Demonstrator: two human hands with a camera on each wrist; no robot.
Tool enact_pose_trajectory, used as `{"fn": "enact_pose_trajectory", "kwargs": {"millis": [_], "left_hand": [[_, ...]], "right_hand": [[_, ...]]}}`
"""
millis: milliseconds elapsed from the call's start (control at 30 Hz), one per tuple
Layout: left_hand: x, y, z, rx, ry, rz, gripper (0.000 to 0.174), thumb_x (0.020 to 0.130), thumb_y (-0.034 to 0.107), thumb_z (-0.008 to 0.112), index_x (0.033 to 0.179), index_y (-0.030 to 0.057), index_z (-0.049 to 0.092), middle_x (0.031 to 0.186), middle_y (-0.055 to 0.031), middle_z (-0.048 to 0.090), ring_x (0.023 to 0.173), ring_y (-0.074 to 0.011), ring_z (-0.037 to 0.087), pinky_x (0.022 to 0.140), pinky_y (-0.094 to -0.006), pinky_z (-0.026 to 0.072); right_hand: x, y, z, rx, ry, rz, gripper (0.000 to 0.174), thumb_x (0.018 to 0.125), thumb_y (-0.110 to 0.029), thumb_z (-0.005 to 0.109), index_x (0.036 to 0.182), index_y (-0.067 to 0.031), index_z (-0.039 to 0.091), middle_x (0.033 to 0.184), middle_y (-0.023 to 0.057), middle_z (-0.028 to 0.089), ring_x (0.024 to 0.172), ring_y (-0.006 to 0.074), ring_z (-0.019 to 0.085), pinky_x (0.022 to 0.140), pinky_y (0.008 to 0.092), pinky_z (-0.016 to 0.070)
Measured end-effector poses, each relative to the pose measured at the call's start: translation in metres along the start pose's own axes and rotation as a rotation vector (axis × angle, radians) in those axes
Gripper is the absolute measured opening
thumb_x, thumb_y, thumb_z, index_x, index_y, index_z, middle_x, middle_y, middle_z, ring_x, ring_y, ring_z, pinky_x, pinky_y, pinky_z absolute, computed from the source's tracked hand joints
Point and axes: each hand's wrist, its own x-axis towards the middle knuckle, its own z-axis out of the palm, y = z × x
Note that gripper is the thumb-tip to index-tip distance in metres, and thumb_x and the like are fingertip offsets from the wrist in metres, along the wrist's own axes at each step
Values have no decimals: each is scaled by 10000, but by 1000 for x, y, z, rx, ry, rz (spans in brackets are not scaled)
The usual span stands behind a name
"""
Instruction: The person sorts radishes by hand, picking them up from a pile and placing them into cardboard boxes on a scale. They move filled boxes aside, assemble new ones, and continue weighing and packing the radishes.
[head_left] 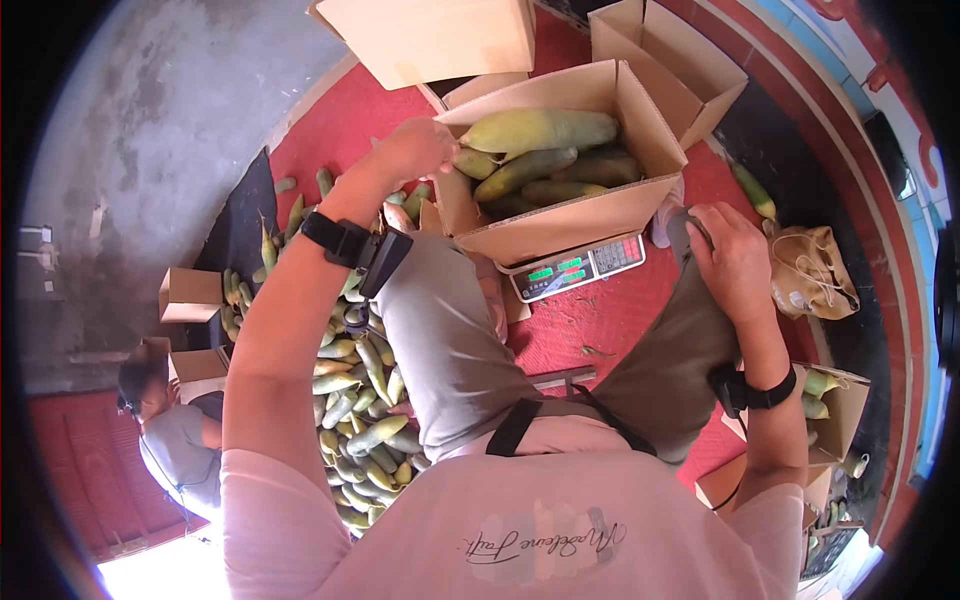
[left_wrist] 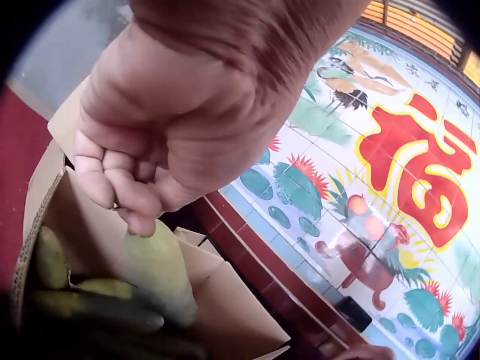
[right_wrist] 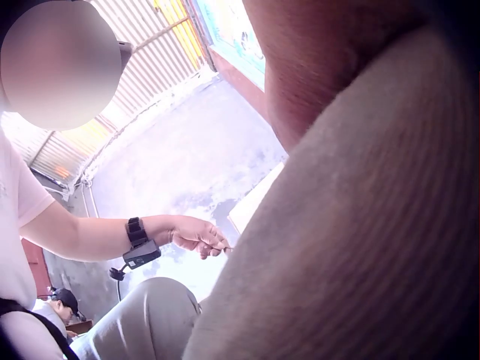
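Observation:
My left hand (head_left: 425, 145) is raised at the left rim of an open carton (head_left: 560, 225). Its fingers (left_wrist: 124, 184) are curled together, and a small thin dark piece shows at the fingertips. Just beyond them lies the tapered end of a large pale-green vegetable (head_left: 540, 132), radish-like, which overlaps the fingertips in the left wrist view. Darker long vegetables (head_left: 525, 175) lie beneath it in the carton. The carton stands on a digital scale (head_left: 575, 268) with a lit green display. My right hand (head_left: 735, 260) rests on my right knee, fingers draped over it.
A heap of similar vegetables (head_left: 370, 440) covers the floor at left. Other cartons (head_left: 430, 40) stand behind, with another open carton (head_left: 675, 70) at back right. A tan bag (head_left: 815, 270) and a single vegetable (head_left: 755, 190) lie at right. Another person (head_left: 175, 435) sits at far left.

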Motion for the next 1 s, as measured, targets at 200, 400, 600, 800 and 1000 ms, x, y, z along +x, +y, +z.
{"fn": "enact_pose_trajectory", "kwargs": {"millis": [200, 400, 600, 800, 1000], "left_hand": [[-18, -21, -3, -19, 11, 58, 238, 833, 184, 525, 957, -5, 597, 809, -43, 608, 640, -109, 550, 576, -241, 449], [-63, -48, 2, -65, 176, 211, 252, 823, 208, 531, 927, -11, 599, 811, -76, 607, 711, -154, 580, 617, -273, 462], [-107, -59, 21, 1, 301, 284, 240, 869, 131, 532, 1067, 3, 577, 989, -75, 606, 925, -133, 566, 802, -263, 449], [-124, -91, 42, 93, 354, 327, 339, 914, 195, 448, 1155, -38, 503, 1122, -156, 548, 1047, -232, 521, 897, -322, 389], [-120, -109, 54, 106, 488, 262, 393, 929, 264, 426, 1185, -28, 492, 1170, -164, 526, 1085, -280, 495, 929, -352, 366]], "right_hand": [[-2, -2, -1, -4, -11, 0, 142, 717, -76, 621, 829, -39, 541, 740, 114, 527, 708, 304, 552, 639, 395, 450], [-2, -1, 0, -11, -12, 31, 120, 724, -82, 615, 821, -48, 554, 730, 114, 539, 701, 304, 561, 631, 396, 457], [-7, 8, 9, -16, 31, 10, 111, 745, -139, 585, 823, -60, 575, 714, 122, 548, 703, 303, 576, 621, 391, 482], [-9, 4, 21, -71, 134, 9, 116, 730, -161, 605, 751, -65, 545, 710, 78, 535, 680, 257, 578, 589, 367, 480], [-7, -1, 25, -107, 178, 7, 102, 716, -153, 585, 721, -59, 546, 708, 72, 544, 691, 247, 584, 609, 352, 484]]}}
